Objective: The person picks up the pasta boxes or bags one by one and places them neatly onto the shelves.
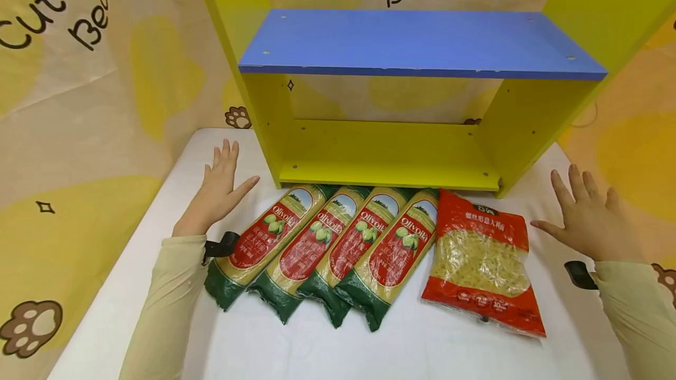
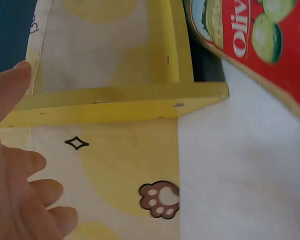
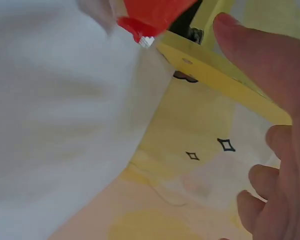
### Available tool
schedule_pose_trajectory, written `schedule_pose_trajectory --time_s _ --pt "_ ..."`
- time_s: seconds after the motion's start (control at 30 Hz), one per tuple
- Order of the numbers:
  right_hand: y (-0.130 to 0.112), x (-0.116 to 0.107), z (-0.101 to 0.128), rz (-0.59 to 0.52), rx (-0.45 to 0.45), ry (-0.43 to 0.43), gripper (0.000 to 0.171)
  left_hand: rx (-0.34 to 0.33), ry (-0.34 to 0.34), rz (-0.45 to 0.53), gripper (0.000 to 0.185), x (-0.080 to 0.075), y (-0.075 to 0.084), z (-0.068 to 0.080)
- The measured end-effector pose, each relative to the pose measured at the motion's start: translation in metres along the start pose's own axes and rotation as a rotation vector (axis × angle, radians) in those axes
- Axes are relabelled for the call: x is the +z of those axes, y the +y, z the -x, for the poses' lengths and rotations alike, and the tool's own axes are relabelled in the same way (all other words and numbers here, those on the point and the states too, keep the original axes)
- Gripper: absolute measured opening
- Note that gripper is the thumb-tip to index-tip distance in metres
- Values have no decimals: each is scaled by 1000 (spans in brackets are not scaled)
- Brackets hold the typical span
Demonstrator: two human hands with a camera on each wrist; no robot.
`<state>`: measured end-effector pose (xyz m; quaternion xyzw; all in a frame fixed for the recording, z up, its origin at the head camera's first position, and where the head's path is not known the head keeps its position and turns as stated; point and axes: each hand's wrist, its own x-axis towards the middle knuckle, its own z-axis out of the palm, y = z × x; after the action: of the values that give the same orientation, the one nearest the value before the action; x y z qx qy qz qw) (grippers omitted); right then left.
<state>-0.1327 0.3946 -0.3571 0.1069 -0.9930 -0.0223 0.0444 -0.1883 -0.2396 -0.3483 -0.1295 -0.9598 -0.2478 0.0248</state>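
Observation:
My left hand (image 1: 213, 192) has its fingers spread and holds nothing, left of the shelf. Nearest to it lies the leftmost of several long pasta packs (image 1: 264, 236) with green ends and red Olivoila labels, fanned side by side. On the other side, my right hand (image 1: 591, 219) is spread too, with nothing in it. Close to its thumb is a red bag of spiral pasta (image 1: 482, 257) with a clear window. In the left wrist view, part of one Olivoila pack (image 2: 270, 45) shows; in the right wrist view, a corner of the red bag (image 3: 152, 15) does.
A yellow shelf unit (image 1: 391, 148) with a blue middle board (image 1: 417, 40) stands behind the packs, on a white table (image 1: 317, 350). Patterned cloth (image 1: 100, 116) with bear lettering and paw prints hangs around. Black wrist cameras sit by both wrists.

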Motion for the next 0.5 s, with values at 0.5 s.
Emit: schedule_pose_trajectory --time_s 0.5 --pt "-16 15 28 -426 70 -221 70 -2 274 546 61 28 10 -28"
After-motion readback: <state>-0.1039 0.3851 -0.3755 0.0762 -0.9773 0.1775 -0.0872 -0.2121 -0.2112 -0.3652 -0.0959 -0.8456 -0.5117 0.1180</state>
